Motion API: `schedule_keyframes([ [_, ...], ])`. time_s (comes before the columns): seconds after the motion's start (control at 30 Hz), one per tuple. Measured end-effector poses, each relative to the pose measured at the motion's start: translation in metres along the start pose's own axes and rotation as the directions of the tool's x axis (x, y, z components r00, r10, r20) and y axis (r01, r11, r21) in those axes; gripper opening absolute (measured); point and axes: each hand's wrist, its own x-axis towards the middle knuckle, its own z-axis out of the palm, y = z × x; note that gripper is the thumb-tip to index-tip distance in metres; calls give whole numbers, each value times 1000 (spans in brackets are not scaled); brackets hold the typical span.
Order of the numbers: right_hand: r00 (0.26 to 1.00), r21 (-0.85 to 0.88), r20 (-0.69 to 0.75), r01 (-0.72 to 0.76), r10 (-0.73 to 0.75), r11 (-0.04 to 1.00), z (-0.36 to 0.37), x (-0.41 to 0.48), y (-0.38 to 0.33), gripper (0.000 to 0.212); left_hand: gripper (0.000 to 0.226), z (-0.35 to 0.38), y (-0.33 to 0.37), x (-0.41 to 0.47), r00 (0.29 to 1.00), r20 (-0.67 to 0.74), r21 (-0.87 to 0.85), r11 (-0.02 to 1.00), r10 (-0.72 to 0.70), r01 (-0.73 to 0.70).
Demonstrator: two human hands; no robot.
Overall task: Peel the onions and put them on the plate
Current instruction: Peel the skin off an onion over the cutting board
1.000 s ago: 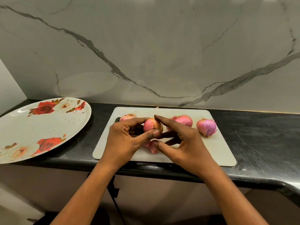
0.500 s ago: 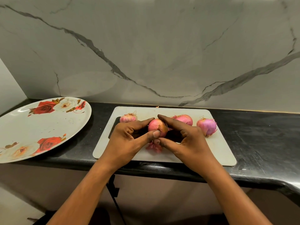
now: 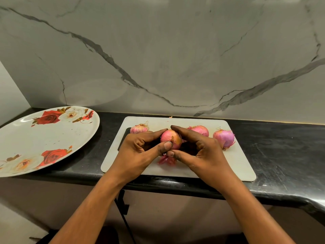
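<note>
Both hands over the cutting board (image 3: 235, 166) — left hand (image 3: 139, 152) and right hand (image 3: 202, 154) pinch one onion (image 3: 171, 139) between them, thumbs meeting at its near side. A brown flap of skin lifts off the onion by the left thumb. Pink peel scrap (image 3: 167, 160) lies on the board under the hands. Three more onions at the board's far edge — left onion (image 3: 139, 129), middle onion (image 3: 200, 130), right onion (image 3: 224, 138). Floral plate (image 3: 35, 138) sits left on the black counter (image 3: 281, 147), nothing on it. Marble wall (image 3: 175, 50) behind.

No legible text, label, brand, number or sign appears on any surface; the plate (image 3: 26, 138) carries only a printed rose pattern, without lettering
</note>
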Motion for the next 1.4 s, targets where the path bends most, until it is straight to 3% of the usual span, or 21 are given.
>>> schedule_keyframes([
  [0.3,1000,20,-27,5,-4,1000,0,0,-4,60,39,1,4,-1,999,-23,-31,999,-29,28],
  [0.43,999,12,-49,14,-14,1000,0,1,-6,61,29,4,9,0,997,-42,-31,997,-70,68],
  [0.8,990,-123,-43,129,-135,984,1,-1,-6,70,27,3,11,-1,999,-11,-17,999,-44,44],
  [1.13,998,18,-28,60,-59,998,0,0,-7,56,29,-1,8,-2,999,-41,-28,999,15,-17],
  [1.4,1000,85,-10,-1,2,996,-3,-3,-10,48,34,0,7,-1,997,-75,-103,995,-18,10],
])
